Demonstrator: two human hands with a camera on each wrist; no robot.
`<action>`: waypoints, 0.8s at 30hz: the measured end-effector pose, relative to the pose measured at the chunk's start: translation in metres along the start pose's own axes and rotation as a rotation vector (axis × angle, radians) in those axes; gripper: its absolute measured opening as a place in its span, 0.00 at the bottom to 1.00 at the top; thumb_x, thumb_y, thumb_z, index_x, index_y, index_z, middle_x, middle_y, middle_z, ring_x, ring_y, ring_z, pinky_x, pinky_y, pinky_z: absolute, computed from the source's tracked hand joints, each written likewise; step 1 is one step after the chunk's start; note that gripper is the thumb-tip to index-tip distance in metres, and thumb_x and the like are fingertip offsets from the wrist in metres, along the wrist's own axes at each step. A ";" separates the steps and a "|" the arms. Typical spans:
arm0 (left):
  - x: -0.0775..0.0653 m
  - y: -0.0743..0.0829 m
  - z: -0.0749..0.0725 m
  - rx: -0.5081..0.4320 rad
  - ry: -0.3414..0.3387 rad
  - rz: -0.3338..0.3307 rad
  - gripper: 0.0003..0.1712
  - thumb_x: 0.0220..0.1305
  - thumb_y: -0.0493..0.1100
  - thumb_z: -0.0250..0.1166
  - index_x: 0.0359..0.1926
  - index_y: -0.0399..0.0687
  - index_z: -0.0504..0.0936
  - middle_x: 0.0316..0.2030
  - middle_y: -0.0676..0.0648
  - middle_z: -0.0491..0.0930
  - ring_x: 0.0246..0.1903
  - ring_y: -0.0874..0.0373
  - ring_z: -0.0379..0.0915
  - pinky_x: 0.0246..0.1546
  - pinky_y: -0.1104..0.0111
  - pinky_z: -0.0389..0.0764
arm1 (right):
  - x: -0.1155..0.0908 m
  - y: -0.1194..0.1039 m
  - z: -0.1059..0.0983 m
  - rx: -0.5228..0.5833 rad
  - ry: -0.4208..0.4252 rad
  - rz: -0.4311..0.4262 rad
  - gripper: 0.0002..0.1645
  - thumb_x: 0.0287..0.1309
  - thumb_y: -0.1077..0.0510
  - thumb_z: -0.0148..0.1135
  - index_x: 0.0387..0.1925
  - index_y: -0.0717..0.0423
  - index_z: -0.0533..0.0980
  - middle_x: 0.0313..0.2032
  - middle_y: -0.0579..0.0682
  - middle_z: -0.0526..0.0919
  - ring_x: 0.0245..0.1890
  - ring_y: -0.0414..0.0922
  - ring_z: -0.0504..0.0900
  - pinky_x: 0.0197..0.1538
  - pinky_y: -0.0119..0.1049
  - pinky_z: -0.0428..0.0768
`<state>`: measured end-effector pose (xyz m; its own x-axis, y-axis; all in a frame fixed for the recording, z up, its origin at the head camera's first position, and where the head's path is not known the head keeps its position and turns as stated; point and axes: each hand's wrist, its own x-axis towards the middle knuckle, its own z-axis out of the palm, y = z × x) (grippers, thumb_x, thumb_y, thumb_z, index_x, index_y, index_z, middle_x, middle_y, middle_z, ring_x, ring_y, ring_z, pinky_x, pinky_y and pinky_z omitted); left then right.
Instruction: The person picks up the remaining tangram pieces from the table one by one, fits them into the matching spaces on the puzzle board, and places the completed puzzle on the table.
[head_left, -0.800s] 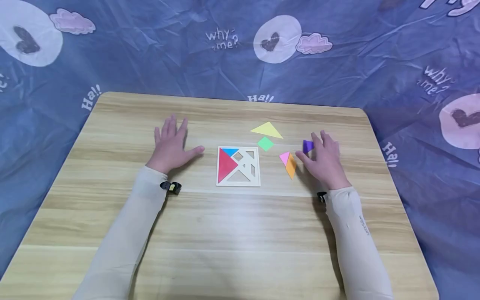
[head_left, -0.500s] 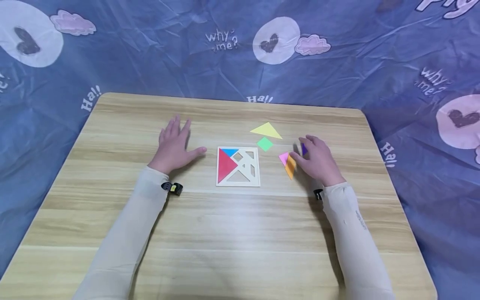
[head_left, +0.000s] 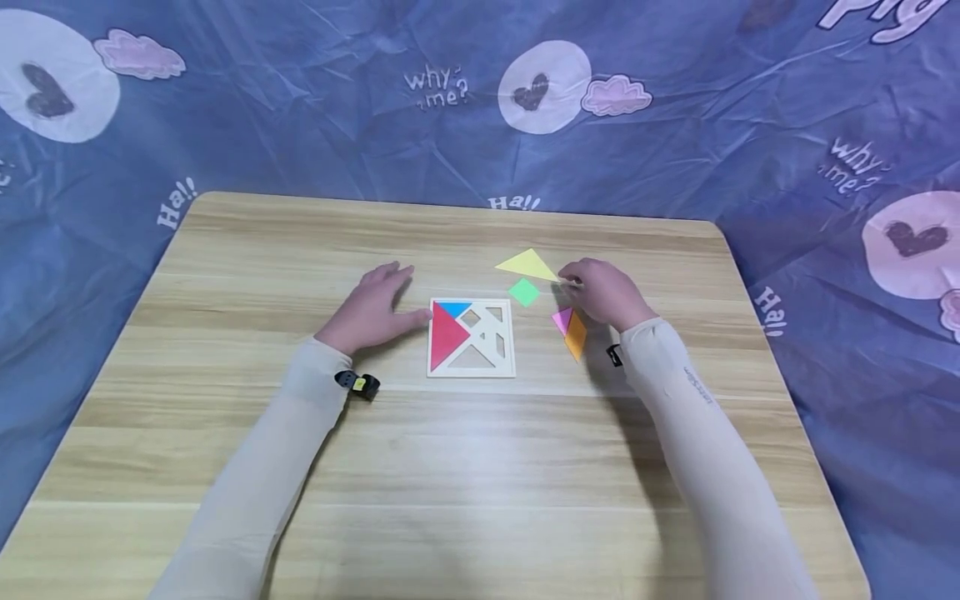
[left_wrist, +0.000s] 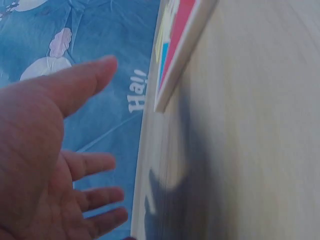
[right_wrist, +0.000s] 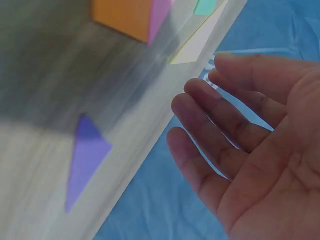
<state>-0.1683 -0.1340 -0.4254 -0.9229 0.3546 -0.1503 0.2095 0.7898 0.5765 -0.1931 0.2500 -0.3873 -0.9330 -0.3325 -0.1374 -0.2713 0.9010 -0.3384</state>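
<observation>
My left hand [head_left: 371,310] hovers at the left side of a white tangram tray [head_left: 472,374], thumb pointing at its edge and fingers spread apart. Inside the tray lie a red triangle [head_left: 447,337] and a blue triangle [head_left: 452,308]; its other recesses show through. At the right, my right hand [head_left: 603,292] is by the near corner of a yellow triangle [head_left: 527,262]. The right wrist view shows its fingers loosely bent with nothing between them. A purple triangle [right_wrist: 87,160] lies on the table there, hidden by the hand in the head view.
Right of the tray are a green square [head_left: 524,292], a pink triangle [head_left: 562,320] and an orange parallelogram [head_left: 575,336], the last two side by side. The wooden table [head_left: 375,500] ends at a blue printed cloth [head_left: 300,125] behind.
My right hand has moved left and away from me, from the purple triangle to the yellow one, its fingers bending more. My left hand has moved right, up to the tray's edge.
</observation>
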 end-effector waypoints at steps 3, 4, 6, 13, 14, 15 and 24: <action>0.001 0.007 0.000 0.000 -0.043 0.037 0.56 0.61 0.70 0.68 0.81 0.51 0.58 0.80 0.41 0.53 0.78 0.40 0.47 0.75 0.41 0.57 | 0.010 -0.004 0.002 -0.048 0.009 -0.014 0.17 0.68 0.65 0.62 0.56 0.62 0.83 0.49 0.61 0.86 0.51 0.58 0.84 0.57 0.56 0.81; 0.001 0.009 0.001 0.004 -0.057 0.047 0.56 0.61 0.70 0.68 0.81 0.52 0.58 0.79 0.42 0.55 0.78 0.41 0.48 0.75 0.42 0.58 | 0.013 -0.005 0.003 -0.068 0.012 -0.019 0.16 0.68 0.65 0.63 0.55 0.62 0.83 0.47 0.60 0.86 0.49 0.57 0.84 0.55 0.56 0.82; 0.001 0.012 0.001 0.010 -0.087 0.067 0.58 0.58 0.71 0.70 0.81 0.52 0.58 0.78 0.42 0.57 0.77 0.42 0.51 0.74 0.44 0.60 | 0.017 -0.006 0.006 -0.108 0.013 -0.034 0.15 0.68 0.65 0.63 0.54 0.61 0.84 0.43 0.59 0.85 0.46 0.56 0.83 0.52 0.55 0.83; -0.001 0.016 0.006 0.054 -0.204 0.097 0.65 0.50 0.73 0.74 0.81 0.49 0.57 0.73 0.43 0.62 0.72 0.46 0.58 0.71 0.50 0.67 | 0.029 -0.010 0.011 -0.153 -0.052 -0.047 0.17 0.69 0.63 0.64 0.57 0.60 0.81 0.43 0.58 0.82 0.44 0.55 0.81 0.50 0.54 0.82; -0.001 0.017 0.006 0.060 -0.211 0.103 0.66 0.50 0.73 0.75 0.81 0.49 0.57 0.73 0.43 0.63 0.71 0.47 0.58 0.71 0.50 0.67 | 0.030 -0.010 0.012 -0.154 -0.061 -0.050 0.16 0.69 0.64 0.64 0.57 0.59 0.82 0.43 0.58 0.82 0.44 0.56 0.81 0.50 0.54 0.82; -0.002 0.018 0.005 0.068 -0.214 0.111 0.66 0.49 0.73 0.75 0.81 0.48 0.58 0.72 0.43 0.63 0.71 0.47 0.59 0.71 0.50 0.68 | 0.031 -0.010 0.013 -0.155 -0.071 -0.056 0.15 0.69 0.65 0.63 0.55 0.59 0.82 0.43 0.59 0.81 0.44 0.56 0.80 0.49 0.54 0.81; -0.002 0.027 0.006 0.118 -0.233 0.135 0.64 0.47 0.69 0.78 0.78 0.43 0.64 0.68 0.45 0.67 0.66 0.48 0.63 0.67 0.54 0.72 | 0.026 -0.004 0.017 -0.168 -0.070 -0.055 0.13 0.69 0.64 0.60 0.51 0.59 0.84 0.44 0.61 0.78 0.45 0.59 0.77 0.50 0.56 0.80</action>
<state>-0.1584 -0.1106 -0.4142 -0.7876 0.5555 -0.2668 0.3743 0.7752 0.5088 -0.2123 0.2332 -0.4049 -0.8986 -0.3959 -0.1894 -0.3627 0.9129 -0.1875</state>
